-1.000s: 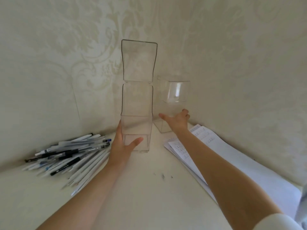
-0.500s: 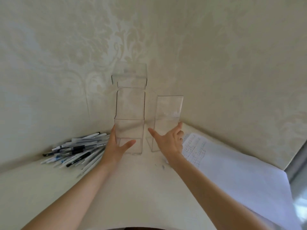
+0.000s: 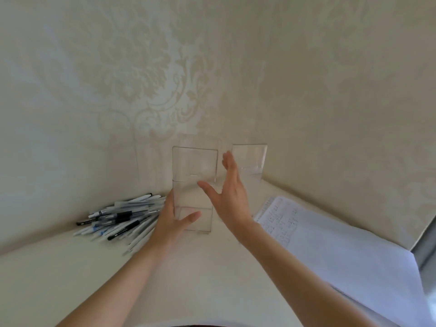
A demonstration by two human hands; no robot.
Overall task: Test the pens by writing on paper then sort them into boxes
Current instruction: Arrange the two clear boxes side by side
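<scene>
Clear box gripped at its base by left hand, set on tabletop, right hand spread wide, nothing held, at its 3 o'clock, pens heaped at 9 o'clock, paper at 4 o'clock

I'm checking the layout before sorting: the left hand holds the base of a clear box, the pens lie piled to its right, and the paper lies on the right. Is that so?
Not quite. The head view shows the pens piled to the left of the clear box. The rest stands: the left hand holds its base, and the paper lies on the right.
</scene>
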